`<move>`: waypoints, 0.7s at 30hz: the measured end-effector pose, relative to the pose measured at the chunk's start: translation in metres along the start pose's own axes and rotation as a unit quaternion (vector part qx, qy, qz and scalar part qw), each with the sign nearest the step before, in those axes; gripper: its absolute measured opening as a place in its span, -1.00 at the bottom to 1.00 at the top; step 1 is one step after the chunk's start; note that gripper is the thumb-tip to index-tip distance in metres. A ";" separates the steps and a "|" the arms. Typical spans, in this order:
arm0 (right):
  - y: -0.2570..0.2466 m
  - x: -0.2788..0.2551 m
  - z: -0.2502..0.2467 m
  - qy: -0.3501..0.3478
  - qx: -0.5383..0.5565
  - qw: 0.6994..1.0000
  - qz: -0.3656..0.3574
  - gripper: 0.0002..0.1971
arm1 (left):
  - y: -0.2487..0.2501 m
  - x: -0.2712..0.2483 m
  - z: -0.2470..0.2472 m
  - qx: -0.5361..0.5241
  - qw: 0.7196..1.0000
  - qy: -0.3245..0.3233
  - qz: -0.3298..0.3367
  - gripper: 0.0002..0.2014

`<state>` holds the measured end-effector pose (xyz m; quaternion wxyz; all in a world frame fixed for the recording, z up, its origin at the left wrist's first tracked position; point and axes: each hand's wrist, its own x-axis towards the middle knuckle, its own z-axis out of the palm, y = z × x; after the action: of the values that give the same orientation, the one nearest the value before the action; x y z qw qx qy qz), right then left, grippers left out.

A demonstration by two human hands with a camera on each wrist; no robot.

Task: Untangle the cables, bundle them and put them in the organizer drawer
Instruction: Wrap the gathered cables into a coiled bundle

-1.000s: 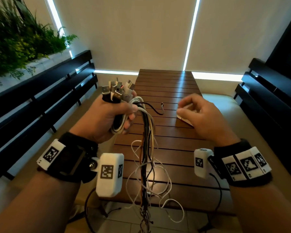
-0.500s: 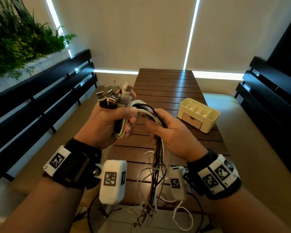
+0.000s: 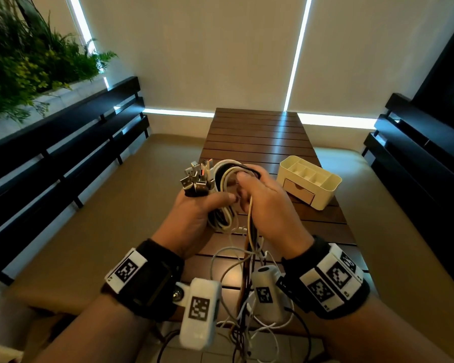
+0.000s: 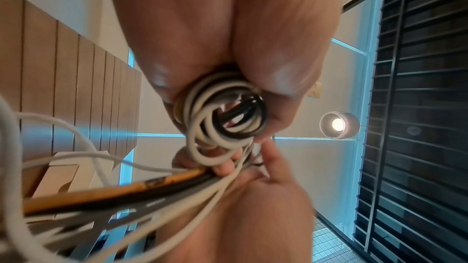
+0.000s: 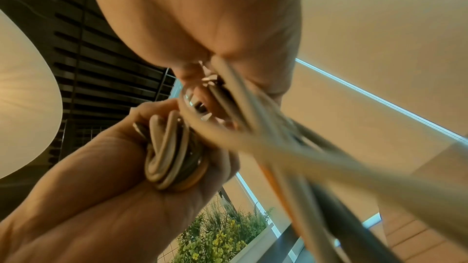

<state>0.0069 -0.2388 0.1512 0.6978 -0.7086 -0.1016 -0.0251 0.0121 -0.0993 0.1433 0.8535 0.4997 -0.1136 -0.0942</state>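
My left hand (image 3: pixel 205 208) grips a coil of white, black and yellow cables (image 3: pixel 226 184), with a cluster of USB plugs (image 3: pixel 197 179) sticking up above the fist. My right hand (image 3: pixel 257 195) holds the same strands over the top of the coil, fingers curled round them. The loose tails (image 3: pixel 247 271) hang down between my wrists toward the floor. In the left wrist view the coiled loops (image 4: pixel 222 115) sit between my left thumb and fingers, and the tails run out to the lower left. The cream organizer (image 3: pixel 309 179) with its small drawer (image 3: pixel 299 189) shut stands on the table to the right.
A slatted brown wooden table (image 3: pixel 260 137) runs away from me. Dark benches (image 3: pixel 63 153) line the left and the right side (image 3: pixel 417 153). Green plants (image 3: pixel 24 61) fill the upper left. Pale blinds hang behind the table.
My right hand left the organizer on the table, came over to the cables and has looped them up over the coil in my left hand. Both hands sit lower and closer together now.
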 end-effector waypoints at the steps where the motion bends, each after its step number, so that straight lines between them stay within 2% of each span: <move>1: -0.002 0.000 0.001 -0.015 0.012 1.000 0.005 -0.75 | 0.001 0.000 0.001 -0.006 1.000 0.005 -0.003 -0.54; 4: -0.004 0.001 0.002 -0.027 -0.001 0.999 0.016 -0.53 | 0.002 0.001 0.002 -0.015 1.000 0.010 -0.008 -0.47; 6: -0.005 0.001 0.002 -0.021 -0.015 0.999 0.022 -0.48 | 0.004 0.001 0.004 -0.011 1.000 0.002 -0.007 -0.48; 9: -0.005 0.000 0.002 -0.004 -0.032 0.999 0.021 -0.49 | 0.007 0.000 0.007 0.005 1.000 -0.011 0.001 -0.57; 14: -0.003 0.001 0.007 0.014 -0.078 0.997 0.021 -0.49 | 0.008 0.002 0.007 0.012 0.999 -0.046 0.001 -0.52; 17: -0.001 0.003 0.011 0.026 -0.158 0.987 -0.007 -0.53 | 0.007 0.004 0.006 0.008 0.998 -0.069 0.005 -0.61; 21: -0.005 0.006 0.007 0.004 -0.270 0.963 0.008 -0.57 | 0.005 0.004 0.002 -0.005 0.996 -0.091 -0.001 -0.54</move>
<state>0.0116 -0.2314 0.1569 0.4817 -0.8711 -0.0821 -0.0487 0.0156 -0.1000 0.1494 0.8420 0.4848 -0.1902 -0.1407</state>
